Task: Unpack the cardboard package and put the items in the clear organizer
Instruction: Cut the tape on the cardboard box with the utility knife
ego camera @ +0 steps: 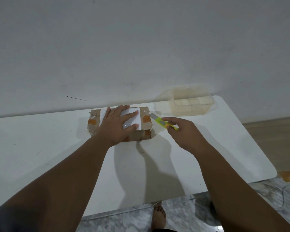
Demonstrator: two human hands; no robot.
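A taped brown cardboard package (146, 125) with a white label lies on the white table (57, 148) near its far edge. My left hand (117, 124) rests flat on top of it, fingers spread, pressing it down. My right hand (182, 133) is just right of the package and grips a yellow-green utility knife (164, 123). Its grey blade points toward the package's upper right corner. The clear organizer (191, 104) stands at the table's far right, by the wall, with divided compartments visible inside.
A white wall rises right behind the table. The table's right edge is rounded, with wooden and marble-patterned floor beyond it. A bare foot (158, 216) and a thin cable show on the floor below the near edge.
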